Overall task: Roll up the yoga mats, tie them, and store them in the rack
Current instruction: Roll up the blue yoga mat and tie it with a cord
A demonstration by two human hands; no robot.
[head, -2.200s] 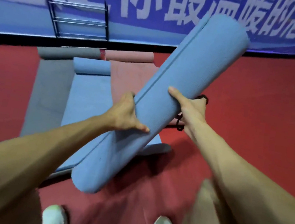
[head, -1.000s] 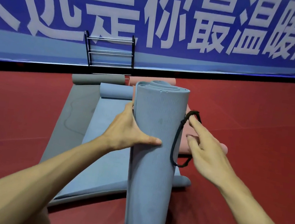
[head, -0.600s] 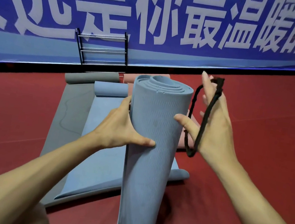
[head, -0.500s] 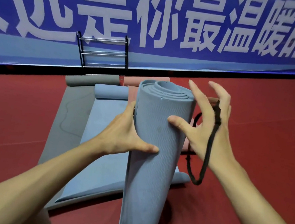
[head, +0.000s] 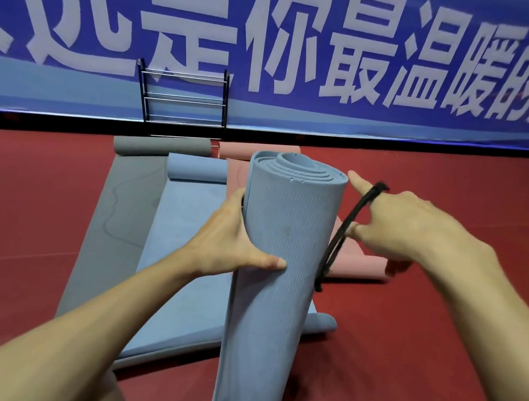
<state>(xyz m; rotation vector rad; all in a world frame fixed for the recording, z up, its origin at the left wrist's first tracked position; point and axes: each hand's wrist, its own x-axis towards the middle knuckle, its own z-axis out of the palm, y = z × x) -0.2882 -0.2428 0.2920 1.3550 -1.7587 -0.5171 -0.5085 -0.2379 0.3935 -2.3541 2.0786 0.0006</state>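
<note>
Rolled blue mat [head: 282, 254] stands upright in the middle of the view. Its spiral top end faces up and its lower end runs out of the bottom of the frame. The left hand [head: 230, 239] grips the rolled blue mat below its top. The thumb is pressed flat across the near face, and the other fingers curl round the far left side, mostly hidden.

The right hand [head: 404, 233] is just to the right of the roll. Its fingers are straight and spread, and the index finger points left with its tip just beside the top rim. A black cord loop [head: 352, 212] hangs over these spread fingers. It crosses the top of one finger, passes the tip of a lower finger, then drops along the right side of the roll. Whether the cord's lower end touches the mat cannot be told.

On the red floor [head: 18, 199] behind, three mats lie side by side, running away from the viewer. A grey mat [head: 118, 213] is on the left, a flat blue mat [head: 183, 209] in the middle and a pink mat [head: 356, 264] on the right. Each is partly rolled at its far end. The upright roll hides part of the flat blue and pink ones. Beyond them a metal rack [head: 182, 100] stands against a blue banner [head: 313, 37] with large white characters.
</note>
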